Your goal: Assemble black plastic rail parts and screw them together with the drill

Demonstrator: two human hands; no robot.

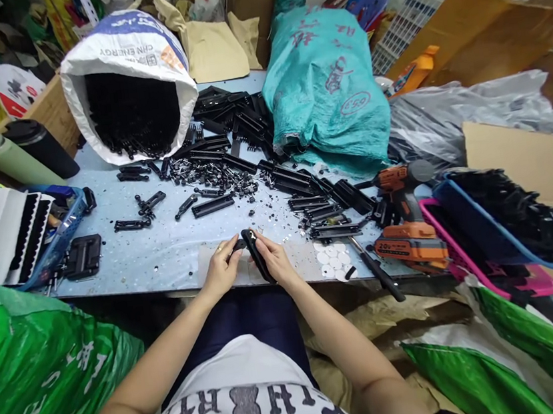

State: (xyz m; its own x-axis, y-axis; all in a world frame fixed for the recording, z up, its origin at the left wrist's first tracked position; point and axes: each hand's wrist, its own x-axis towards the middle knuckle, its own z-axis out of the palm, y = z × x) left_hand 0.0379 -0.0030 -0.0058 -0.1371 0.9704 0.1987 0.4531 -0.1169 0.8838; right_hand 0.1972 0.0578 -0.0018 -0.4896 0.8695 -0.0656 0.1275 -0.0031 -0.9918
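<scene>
**Left grip [222,267] and right grip [273,258] both occupied**

The left grip pinches a small black piece [239,244]; the right grip is closed on an elongated black part [258,257] just beside it, over the table's [127,269] near edge. Loose screws [219,174] lie beyond, a cordless drill [395,182] rightward.

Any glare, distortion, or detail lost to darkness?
Head view: wide-angle stretch seems to lean the green flask at left; sheen streaks the lower-left green sack; black parts inside the white sack merge into darkness; the black handle-like part in the right hand shows little surface detail.
</scene>
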